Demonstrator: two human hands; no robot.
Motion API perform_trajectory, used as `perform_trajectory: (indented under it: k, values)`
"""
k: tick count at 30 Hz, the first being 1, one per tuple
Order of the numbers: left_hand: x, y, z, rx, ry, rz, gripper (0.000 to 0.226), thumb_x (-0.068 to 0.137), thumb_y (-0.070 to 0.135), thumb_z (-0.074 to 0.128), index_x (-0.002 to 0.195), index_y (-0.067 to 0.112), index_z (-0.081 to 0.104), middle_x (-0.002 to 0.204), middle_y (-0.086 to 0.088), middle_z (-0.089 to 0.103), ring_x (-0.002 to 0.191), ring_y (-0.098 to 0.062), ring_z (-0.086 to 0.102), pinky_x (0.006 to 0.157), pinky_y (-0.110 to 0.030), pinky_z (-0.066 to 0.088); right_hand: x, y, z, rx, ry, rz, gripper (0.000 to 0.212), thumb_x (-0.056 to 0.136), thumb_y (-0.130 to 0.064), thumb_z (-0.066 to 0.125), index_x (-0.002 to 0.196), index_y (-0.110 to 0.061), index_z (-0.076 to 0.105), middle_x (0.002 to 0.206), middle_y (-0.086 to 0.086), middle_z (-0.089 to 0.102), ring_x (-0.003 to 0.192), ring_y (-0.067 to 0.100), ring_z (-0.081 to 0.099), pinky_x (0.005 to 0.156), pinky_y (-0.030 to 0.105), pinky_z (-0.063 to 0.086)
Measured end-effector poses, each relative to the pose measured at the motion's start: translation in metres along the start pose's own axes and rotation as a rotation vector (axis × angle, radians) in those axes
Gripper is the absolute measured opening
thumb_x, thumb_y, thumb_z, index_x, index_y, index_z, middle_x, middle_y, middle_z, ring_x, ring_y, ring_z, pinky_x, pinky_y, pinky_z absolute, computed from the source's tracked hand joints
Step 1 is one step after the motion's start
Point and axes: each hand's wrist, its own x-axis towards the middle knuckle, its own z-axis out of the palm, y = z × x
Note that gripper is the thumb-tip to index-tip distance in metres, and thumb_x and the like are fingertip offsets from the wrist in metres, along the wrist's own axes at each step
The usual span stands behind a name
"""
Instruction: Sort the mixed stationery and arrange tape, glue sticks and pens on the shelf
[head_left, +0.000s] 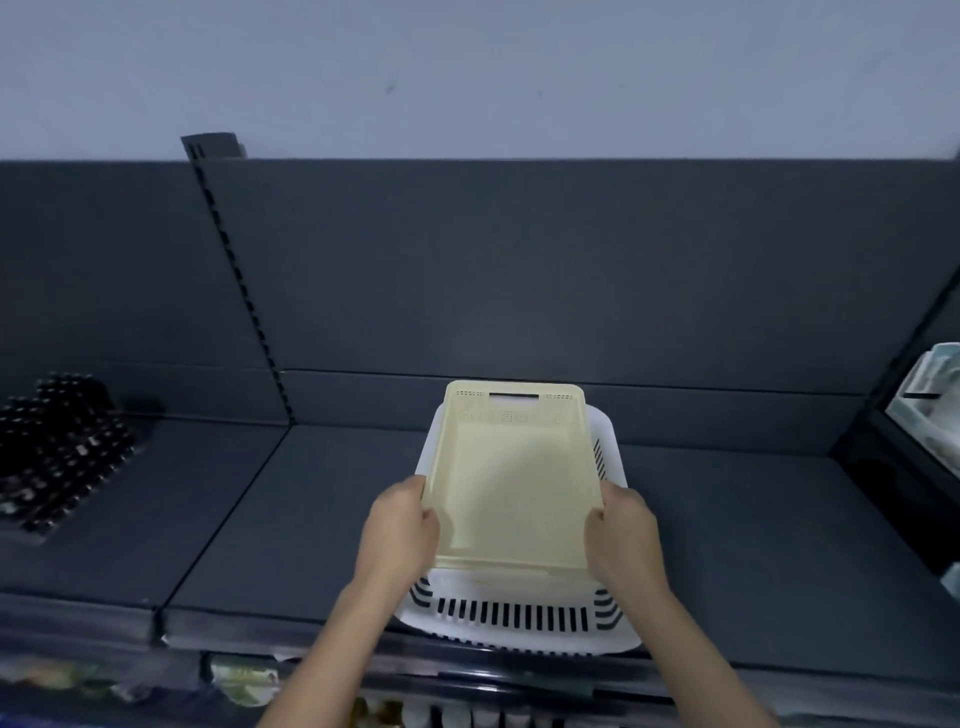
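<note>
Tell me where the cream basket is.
In the head view the cream basket is mid-frame, nested in the white basket on the dark shelf, gripped at its sides by the left hand and right hand.

The cream basket (511, 478) covers most of the white basket (519, 618) under it, so the inside of the white one is hidden. Whether the cream basket shows its inside or its underside, I cannot tell. The left hand (400, 530) and the right hand (628, 535) grip its two sides, and most of their fingers are hidden behind its edges. Both forearms (337, 649) are cut off by the bottom edge. At the left edge, a group of small dark items (57, 452) is cut off and too dark to identify. At the right edge, some pale things (930, 405) are cut off and blurred. The goods (244, 680) on the lower shelf (519, 686) are blurred too.
</note>
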Motion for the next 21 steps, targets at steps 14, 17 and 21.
perform_trajectory:
  k: [14, 17, 21]
  values:
    - [-0.001, -0.006, 0.003, 0.039, 0.016, 0.069, 0.022, 0.080, -0.004, 0.042, 0.070, 0.015, 0.044, 0.066, 0.002, 0.044, 0.060, -0.013, 0.038, 0.048, -0.025, 0.029, -0.010, -0.001, -0.004, -0.055, -0.005, -0.034, 0.023, 0.091, -0.004, 0.044, 0.069, -0.012, 0.041, 0.077, 0.004, 0.049, 0.069, 0.018, 0.046, 0.053, 0.023, 0.034]
    - [-0.002, -0.004, 0.002, -0.004, 0.020, 0.103, 0.009, 0.089, 0.010, 0.050, 0.090, 0.016, 0.056, 0.081, 0.002, 0.057, 0.073, -0.012, 0.052, 0.059, -0.028, 0.047, -0.018, -0.006, -0.022, 0.011, -0.006, -0.061, 0.014, 0.095, -0.014, 0.047, 0.085, -0.008, 0.054, 0.087, 0.004, 0.055, 0.085, 0.024, 0.054, 0.061, 0.021, 0.040]
    - [-0.018, -0.018, -0.006, -0.115, 0.132, 0.047, 0.035, 0.094, 0.027, 0.055, 0.128, 0.019, 0.055, 0.118, 0.004, 0.060, 0.108, -0.012, 0.055, 0.086, -0.027, 0.045, -0.020, -0.025, -0.063, 0.177, 0.123, -0.057, 0.025, 0.096, -0.020, 0.047, 0.114, -0.005, 0.057, 0.097, -0.004, 0.054, 0.098, 0.016, 0.054, 0.078, 0.025, 0.042]
